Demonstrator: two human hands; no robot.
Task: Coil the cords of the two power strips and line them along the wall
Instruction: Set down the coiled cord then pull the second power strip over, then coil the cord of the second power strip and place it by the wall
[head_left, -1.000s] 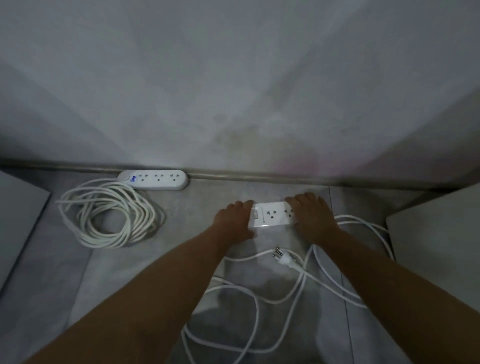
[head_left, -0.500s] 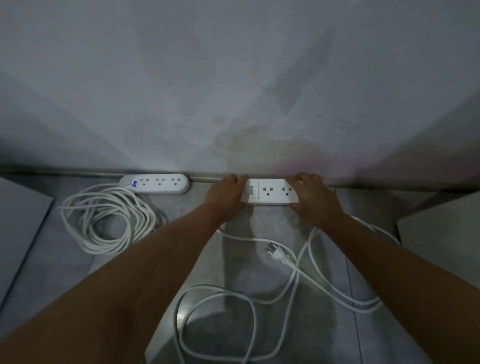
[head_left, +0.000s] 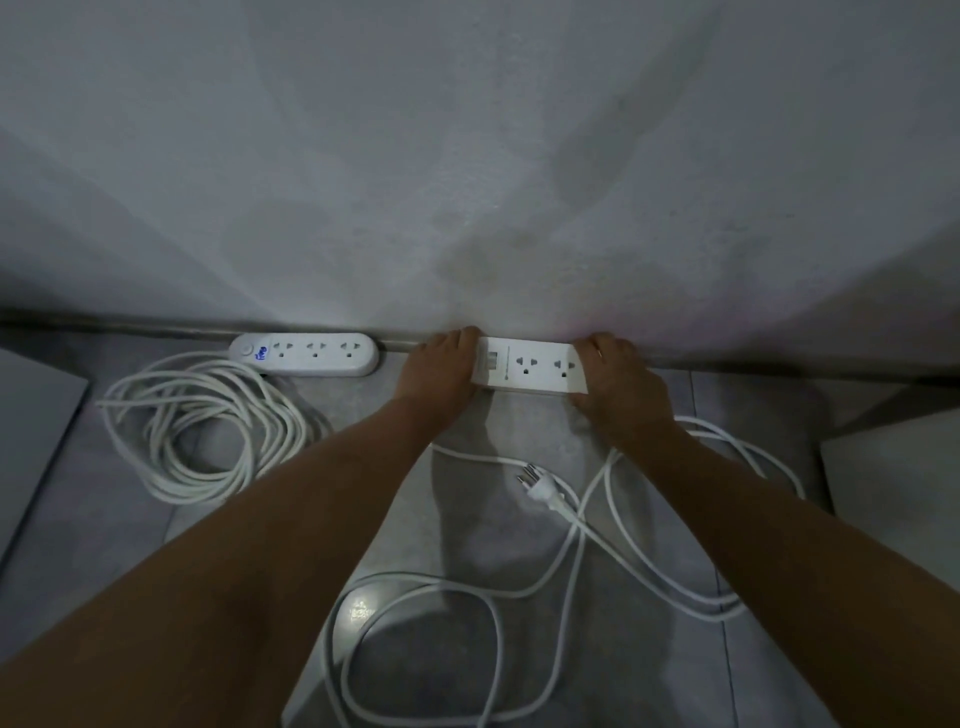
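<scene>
- Both hands, left hand and right hand, have pushed the square power strip to the wall, gripping its ends.
- Rounded power strip: blue logo, unreadable.

Smooth white plastic on both power strips; cords look rubbery, faintly glossy; floor matt grey tile; wall rough, matt.

Rounded strip and square strip at wall; one cord coiled, other loose.

Both arms reach forward, left hand and right hand curled in a grip.
</scene>
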